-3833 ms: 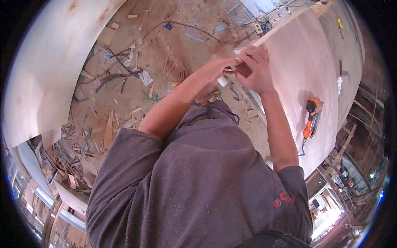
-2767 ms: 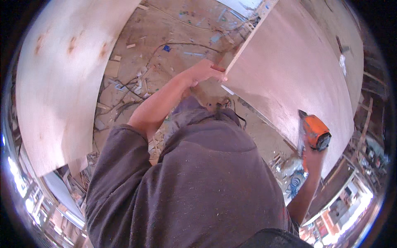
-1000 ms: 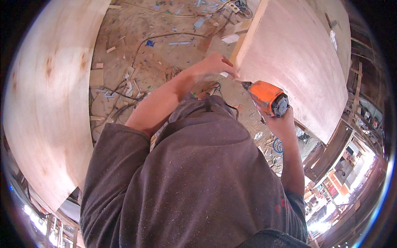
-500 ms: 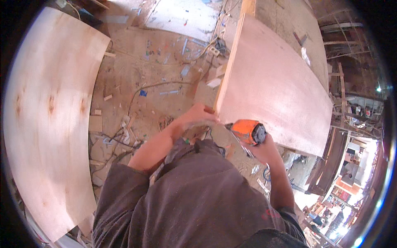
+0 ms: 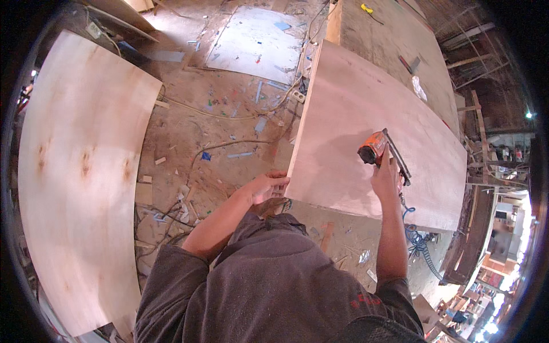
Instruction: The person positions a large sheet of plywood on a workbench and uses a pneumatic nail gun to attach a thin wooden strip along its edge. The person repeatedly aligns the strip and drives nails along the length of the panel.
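Note:
My right hand (image 5: 386, 176) is wrapped round the handle of an orange and black nail gun (image 5: 374, 143), held over a pinkish plywood panel (image 5: 349, 94). A coiled blue air hose (image 5: 416, 240) trails from the gun past the panel's near edge. With its fingers curled at the near left corner of that panel, my left hand (image 5: 269, 187) grips the edge; part of the fingers is hidden there. A pale wooden strip (image 5: 299, 128) runs along the panel's left side.
Another large plywood sheet (image 5: 86, 188) stands at the left. Scraps and a cable (image 5: 229, 143) litter the floor between. A worktable (image 5: 394, 34) beyond the panel carries a dark-bladed tool (image 5: 409, 64) and a yellow object (image 5: 366, 8). A white board (image 5: 254, 43) lies farther off.
My right hand has swung the nail gun from the panel's near left corner, up and right over its face. My left hand stays at the corner, while the view has shifted.

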Available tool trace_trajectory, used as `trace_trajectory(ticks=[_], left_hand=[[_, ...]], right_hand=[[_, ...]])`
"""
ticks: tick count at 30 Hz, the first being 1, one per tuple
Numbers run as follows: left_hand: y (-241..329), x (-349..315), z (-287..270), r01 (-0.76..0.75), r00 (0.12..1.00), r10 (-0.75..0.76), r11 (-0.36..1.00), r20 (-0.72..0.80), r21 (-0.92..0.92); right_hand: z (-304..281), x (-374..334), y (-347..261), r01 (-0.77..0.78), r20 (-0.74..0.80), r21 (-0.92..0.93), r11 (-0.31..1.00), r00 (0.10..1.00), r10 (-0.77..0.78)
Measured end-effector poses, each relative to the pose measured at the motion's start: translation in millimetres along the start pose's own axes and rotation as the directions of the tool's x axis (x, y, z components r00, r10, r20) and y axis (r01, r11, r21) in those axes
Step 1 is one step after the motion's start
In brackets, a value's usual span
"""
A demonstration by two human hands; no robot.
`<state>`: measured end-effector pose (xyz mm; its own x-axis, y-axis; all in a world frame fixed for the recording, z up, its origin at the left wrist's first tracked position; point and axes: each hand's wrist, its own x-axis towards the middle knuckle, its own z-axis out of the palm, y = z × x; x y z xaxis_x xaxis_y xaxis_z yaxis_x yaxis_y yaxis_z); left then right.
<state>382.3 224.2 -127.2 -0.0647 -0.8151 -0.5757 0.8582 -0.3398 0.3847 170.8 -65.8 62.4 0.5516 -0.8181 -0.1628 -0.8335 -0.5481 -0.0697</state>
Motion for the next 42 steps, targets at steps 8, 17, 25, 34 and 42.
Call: trace_trajectory(ticks=[8, 17, 25, 34, 42], left_hand=[[-6, -5, -17, -0.006, 0.998, 0.014, 0.990, 0.056, -0.140], [51, 16, -21, 0.287, 0.935, -0.303, 0.952, 0.186, 0.108], [48, 42, -43, 0.269, 0.906, -0.312, 0.946, 0.285, 0.181], [6, 15, -44, 0.012, 0.997, -0.007, 0.998, 0.081, -0.057], [-71, 0, 0, -0.493, 0.870, 0.435, 0.759, -0.231, -0.426]], right_hand=[[51, -9, 9, 0.037, -0.167, -0.121, 0.992, 0.984, -0.057], [52, -21, 7, -0.115, -0.321, -0.030, 0.993, 0.942, 0.099], [54, -83, -7, -0.198, -0.537, 0.081, 0.977, 0.817, 0.210], [62, -154, 98, 0.152, -0.294, 0.047, 0.987, 0.947, -0.132], [69, -109, 169, 0.579, -0.323, 0.071, 0.812, 0.784, -0.531]])
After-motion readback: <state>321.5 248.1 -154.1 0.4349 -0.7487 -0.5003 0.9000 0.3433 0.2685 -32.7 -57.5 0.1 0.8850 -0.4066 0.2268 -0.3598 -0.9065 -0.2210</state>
